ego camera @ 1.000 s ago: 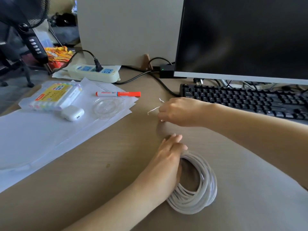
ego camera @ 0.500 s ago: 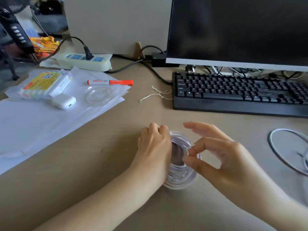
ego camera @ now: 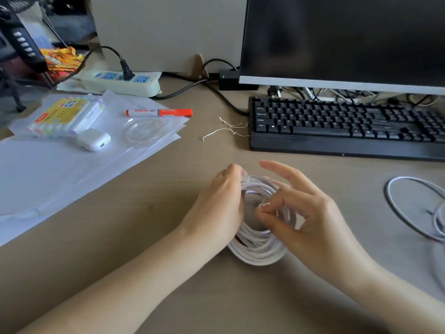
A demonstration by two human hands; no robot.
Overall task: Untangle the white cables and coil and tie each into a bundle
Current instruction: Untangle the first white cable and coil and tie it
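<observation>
On the tan desk, in front of the black keyboard, I work where both forearms can rest and the ties lie within reach. Off to my right a second white cable lies loose in a wide loop, parked well apart so it won't snag the one I'm working on; it looks not yet bundled. Between my hands stands the coiled white cable, its lower edge on the desk. My left hand wraps its fingers around the coil's left side to stop the turns springing open. My right hand pinches a thin white twist tie between thumb and forefinger at the coil's middle, the other fingers spread clear; I judge I'm about to thread it round the turns. Spare twist ties wait just beside the keyboard's left end.
</observation>
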